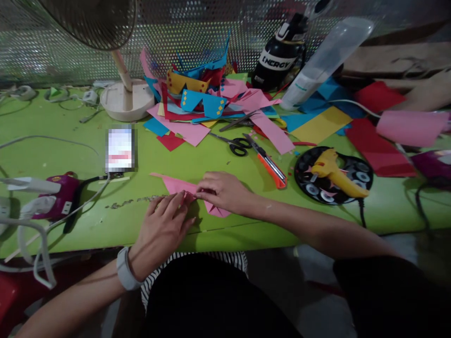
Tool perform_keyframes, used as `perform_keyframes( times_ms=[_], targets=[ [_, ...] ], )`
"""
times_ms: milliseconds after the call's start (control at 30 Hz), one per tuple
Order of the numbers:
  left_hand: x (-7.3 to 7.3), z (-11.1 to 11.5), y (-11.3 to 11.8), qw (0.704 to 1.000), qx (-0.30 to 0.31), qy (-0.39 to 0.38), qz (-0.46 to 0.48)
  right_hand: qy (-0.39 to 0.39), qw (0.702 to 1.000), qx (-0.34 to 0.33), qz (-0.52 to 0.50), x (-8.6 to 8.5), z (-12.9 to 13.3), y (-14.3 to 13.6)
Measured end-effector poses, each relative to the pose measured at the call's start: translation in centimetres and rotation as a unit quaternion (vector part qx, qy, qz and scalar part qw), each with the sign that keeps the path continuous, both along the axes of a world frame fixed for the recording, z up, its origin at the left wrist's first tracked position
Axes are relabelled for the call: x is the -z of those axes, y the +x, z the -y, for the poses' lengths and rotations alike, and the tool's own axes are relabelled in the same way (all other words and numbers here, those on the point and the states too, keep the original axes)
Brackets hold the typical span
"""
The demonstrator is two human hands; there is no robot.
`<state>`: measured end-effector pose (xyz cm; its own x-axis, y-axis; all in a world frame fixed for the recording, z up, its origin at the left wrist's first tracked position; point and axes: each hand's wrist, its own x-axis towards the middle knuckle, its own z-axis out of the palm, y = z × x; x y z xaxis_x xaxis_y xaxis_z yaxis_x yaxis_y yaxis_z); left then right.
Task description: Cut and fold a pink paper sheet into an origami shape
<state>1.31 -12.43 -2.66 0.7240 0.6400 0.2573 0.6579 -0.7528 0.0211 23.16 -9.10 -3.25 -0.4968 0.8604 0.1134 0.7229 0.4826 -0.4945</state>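
A folded pink paper piece (176,184) lies near the front of the green table, partly covered by both hands. My left hand (165,218) rests over its lower left part, with the fingertips closed on the paper. From the right, my right hand (221,191) pinches the paper's middle between thumb and fingers. The two hands nearly meet there. Above them lie black-handled scissors (239,146) and an orange cutter (273,166), neither touched by a hand.
A yellow glue gun (338,176) rests on a black tray at the right. Paper glasses (203,104) and scraps are piled behind. At the left are a phone (120,148), a purple power strip (58,197) and cables. A fan base (112,101) and black bottle (275,61) stand behind.
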Motion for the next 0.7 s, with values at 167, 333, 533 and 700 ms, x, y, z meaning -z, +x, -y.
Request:
perform_keyframes(
  times_ms=[167,333,533,700],
  targets=[
    [0.3,0.8,-0.1,1.000,-0.011,0.003,-0.008,-0.004,1.000,0.001,0.003,-0.2,0.0,0.0],
    [0.4,0.8,0.0,1.000,-0.011,-0.004,-0.009,-0.013,1.000,0.003,-0.001,-0.2,0.0,-0.2],
    [0.5,0.7,0.0,1.000,-0.009,-0.016,-0.009,-0.039,0.996,0.034,-0.069,-0.7,-0.1,0.3],
    [0.5,0.8,0.1,0.999,-0.016,-0.027,-0.018,0.042,0.993,0.042,-0.105,-1.3,-0.1,1.4]
  ],
)
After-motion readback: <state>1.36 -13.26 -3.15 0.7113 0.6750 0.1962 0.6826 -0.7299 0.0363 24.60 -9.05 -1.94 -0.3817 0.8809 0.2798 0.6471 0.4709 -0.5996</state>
